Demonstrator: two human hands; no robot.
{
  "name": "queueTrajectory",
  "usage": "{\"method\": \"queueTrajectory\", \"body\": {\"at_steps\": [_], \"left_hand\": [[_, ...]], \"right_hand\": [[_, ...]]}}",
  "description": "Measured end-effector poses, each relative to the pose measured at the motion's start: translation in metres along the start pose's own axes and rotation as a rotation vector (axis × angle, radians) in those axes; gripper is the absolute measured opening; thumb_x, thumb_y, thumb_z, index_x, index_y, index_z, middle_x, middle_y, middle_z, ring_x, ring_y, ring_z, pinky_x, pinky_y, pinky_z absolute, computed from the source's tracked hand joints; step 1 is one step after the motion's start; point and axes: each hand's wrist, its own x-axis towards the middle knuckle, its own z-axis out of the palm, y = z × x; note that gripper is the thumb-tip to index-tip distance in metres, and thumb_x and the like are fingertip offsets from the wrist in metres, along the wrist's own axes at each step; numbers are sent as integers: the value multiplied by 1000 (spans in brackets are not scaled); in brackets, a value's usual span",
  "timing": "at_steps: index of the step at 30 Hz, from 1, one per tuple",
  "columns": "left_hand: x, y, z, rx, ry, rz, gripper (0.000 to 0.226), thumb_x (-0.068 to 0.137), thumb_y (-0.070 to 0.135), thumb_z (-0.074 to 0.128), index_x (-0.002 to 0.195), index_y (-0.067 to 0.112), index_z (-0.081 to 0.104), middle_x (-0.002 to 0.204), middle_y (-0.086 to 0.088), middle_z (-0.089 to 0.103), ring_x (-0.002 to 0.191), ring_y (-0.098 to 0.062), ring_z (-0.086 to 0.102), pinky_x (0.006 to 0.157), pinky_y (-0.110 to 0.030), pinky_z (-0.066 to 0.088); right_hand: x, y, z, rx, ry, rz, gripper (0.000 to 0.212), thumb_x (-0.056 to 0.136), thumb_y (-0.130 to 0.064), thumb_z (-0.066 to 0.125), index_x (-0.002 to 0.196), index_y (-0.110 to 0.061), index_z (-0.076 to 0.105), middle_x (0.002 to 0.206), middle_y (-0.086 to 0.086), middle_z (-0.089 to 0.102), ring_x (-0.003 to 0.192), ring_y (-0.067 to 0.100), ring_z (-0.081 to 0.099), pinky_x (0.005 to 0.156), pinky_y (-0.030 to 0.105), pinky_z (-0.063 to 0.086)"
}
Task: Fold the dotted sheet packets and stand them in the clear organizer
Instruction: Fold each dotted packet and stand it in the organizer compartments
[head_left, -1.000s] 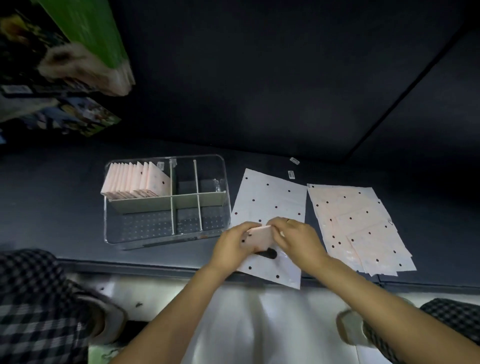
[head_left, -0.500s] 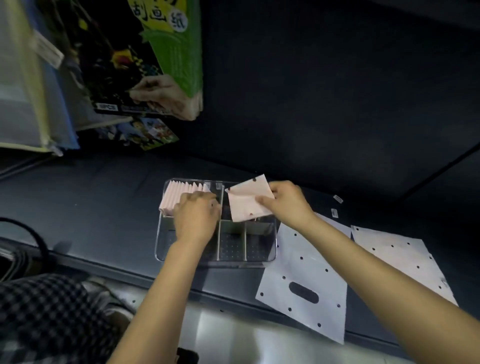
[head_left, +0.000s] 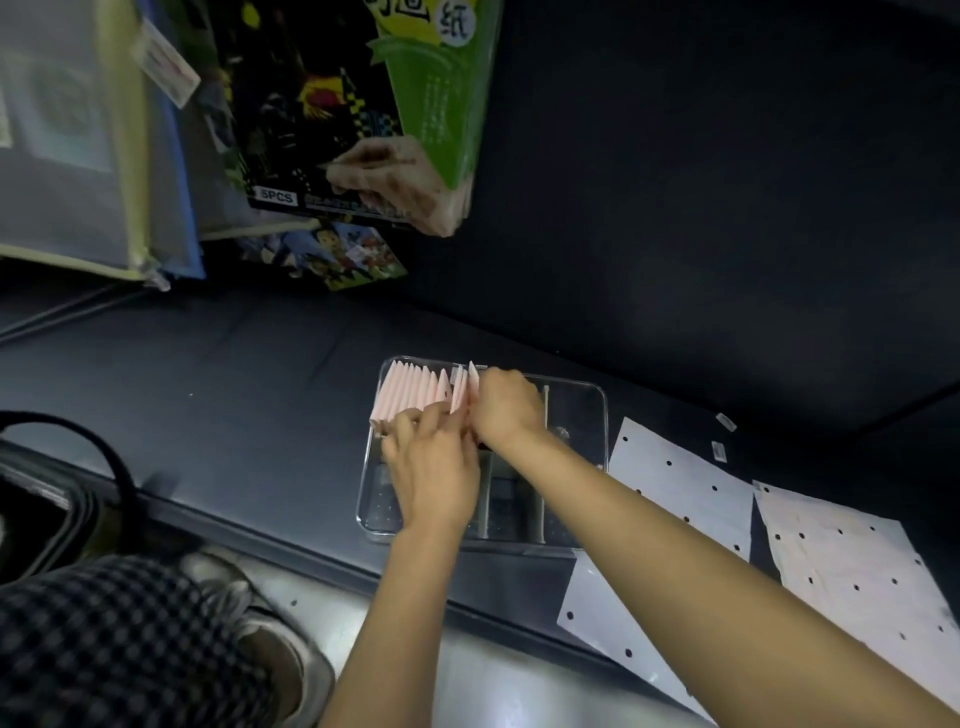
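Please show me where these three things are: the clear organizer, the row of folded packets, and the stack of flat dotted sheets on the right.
clear organizer (head_left: 597, 410): head view, far right wall.
row of folded packets (head_left: 410, 392): head view, middle of the pink row.
stack of flat dotted sheets (head_left: 852, 566): head view, top sheet's centre.

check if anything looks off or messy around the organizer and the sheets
Nothing is spilled or damaged. The folded packets stand in a tidy row in the clear organizer. The flat dotted sheets lie loosely fanned, not squared, and the nearest white sheet pokes past the table edge.
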Motion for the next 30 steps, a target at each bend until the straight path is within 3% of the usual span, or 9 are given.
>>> {"method": "queueTrajectory", "body": {"at_steps": [5, 8, 12, 17, 19, 23, 25, 28, 30], "left_hand": [[1, -8, 3, -213, 36, -120, 32, 94, 23, 51, 124, 22, 60, 124, 1, 56, 113, -22, 39, 97, -38, 31], [2, -9, 2, -239, 22, -97, 34, 94, 23, 52, 126, 19, 59, 129, 0, 55, 115, -23, 38, 101, -39, 30], [1, -11, 3, -154, -54, -60, 38, 95, 24, 51, 132, 19, 53, 138, 3, 48, 121, -22, 32, 96, -35, 24], [-7, 9, -2, -193, 35, -23, 33, 92, 19, 53, 124, 15, 58, 130, -4, 53, 119, -26, 38, 100, -42, 28], [-18, 27, 1, -292, 36, 112, 26, 93, 19, 53, 117, 13, 63, 118, -6, 61, 111, -27, 49, 98, -44, 37], [-60, 63, 25, -368, -360, 365, 19, 95, 23, 51, 106, 18, 67, 105, -3, 68, 93, -23, 61, 79, -36, 50], [-88, 71, 47, -259, -674, 446, 23, 95, 27, 50, 114, 22, 64, 120, 0, 63, 109, -22, 58, 89, -34, 47], [-130, 58, 75, 40, -896, 635, 54, 94, 40, 51, 144, 23, 36, 157, -1, 19, 144, -20, 14, 117, -31, 11], [-147, 45, 84, 174, -884, 755, 71, 93, 45, 50, 150, 26, 13, 159, 0, -8, 146, -21, -10, 115, -34, -11]], "right_hand": [[9, -1, 10, 269, -198, 110, 43, 101, -33, 34, 108, -1, 61, 111, 18, 64, 102, 32, 61, 85, 35, 49], [9, 3, 7, 376, -246, 127, 46, 100, -34, 34, 110, 2, 62, 111, 21, 64, 103, 34, 61, 93, 40, 48], [-12, 26, 1, 523, -99, 15, 26, 95, -16, 46, 95, -5, 70, 94, 13, 71, 85, 26, 68, 84, 42, 54], [-85, 114, -2, 531, 121, -91, 21, 91, -23, 59, 109, -17, 67, 105, -3, 69, 89, 4, 60, 79, 5, 43], [-122, 164, 10, 413, 96, -63, 25, 90, -26, 60, 113, -17, 64, 114, -3, 64, 99, 9, 58, 87, 13, 44], [-201, 246, 44, 98, -152, -54, 58, 85, -44, 63, 136, -22, 45, 144, -7, 37, 131, 14, 37, 106, 21, 30], [-230, 266, 59, -77, -203, -146, 74, 74, -50, 72, 136, -18, 47, 146, 1, 38, 131, 19, 42, 106, 29, 36], [-247, 279, 77, -192, -97, -237, 66, 53, -34, 91, 111, -13, 67, 124, 7, 62, 111, 24, 62, 86, 35, 55], [-247, 284, 79, -121, 10, -252, 46, 54, -16, 91, 95, -14, 70, 115, 5, 66, 105, 21, 65, 80, 31, 56]]}}
